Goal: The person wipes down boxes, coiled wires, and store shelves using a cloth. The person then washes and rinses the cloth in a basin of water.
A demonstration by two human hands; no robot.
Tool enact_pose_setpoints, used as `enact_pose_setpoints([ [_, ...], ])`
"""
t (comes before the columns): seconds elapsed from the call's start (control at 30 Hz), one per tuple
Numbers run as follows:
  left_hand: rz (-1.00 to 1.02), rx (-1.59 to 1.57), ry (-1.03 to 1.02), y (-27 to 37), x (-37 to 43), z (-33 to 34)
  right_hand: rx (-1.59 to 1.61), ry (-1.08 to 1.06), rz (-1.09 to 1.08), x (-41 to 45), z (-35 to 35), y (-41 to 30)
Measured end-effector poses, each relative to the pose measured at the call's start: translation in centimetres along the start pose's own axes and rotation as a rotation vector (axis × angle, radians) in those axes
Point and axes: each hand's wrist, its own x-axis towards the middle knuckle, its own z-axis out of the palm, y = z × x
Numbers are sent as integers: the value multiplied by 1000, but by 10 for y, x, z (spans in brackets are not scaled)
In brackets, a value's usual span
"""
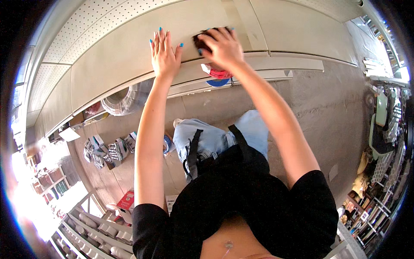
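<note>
My left hand (pixel 165 55) lies flat on a bare beige metal shelf (pixel 116 61), fingers apart, with nothing in it. To its right, my right hand (pixel 223 45) is slightly blurred and rests over a dark brown or black pad or cloth (pixel 202 42), pressing it on the same shelf near the front edge. The pad is partly hidden under the fingers, so its exact kind cannot be told. Below the shelf edge, under my right wrist, show a red coil (pixel 220 73) and a blue coil (pixel 218 82) on a lower shelf.
A wrapped coil (pixel 119 102) lies on a lower shelf at left. Packaged goods (pixel 113 149) and a red box (pixel 126 200) stand near the floor. A rack with white fittings (pixel 97 231) is at lower left. Racks of goods (pixel 385 136) line the right side.
</note>
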Motion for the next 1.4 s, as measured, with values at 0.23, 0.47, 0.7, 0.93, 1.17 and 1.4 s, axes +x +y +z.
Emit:
enact_pose_setpoints([
  [0.23,9,103,11,7,1,7,-151,-104,159,-38,-36,91],
  [0.47,95,9,-51,78,31,26,-122,-194,119,-46,-45,90],
  [0.7,-1,35,-36,90,35,40,-99,-227,100,-32,-37,96],
  [0.93,-24,-7,-60,96,33,35,-180,-171,131,30,4,128],
  [1.17,-31,-81,-45,102,36,30,-242,-223,268,93,34,158],
  [1.4,-24,-51,-4,101,32,33,-207,-280,235,98,35,162],
])
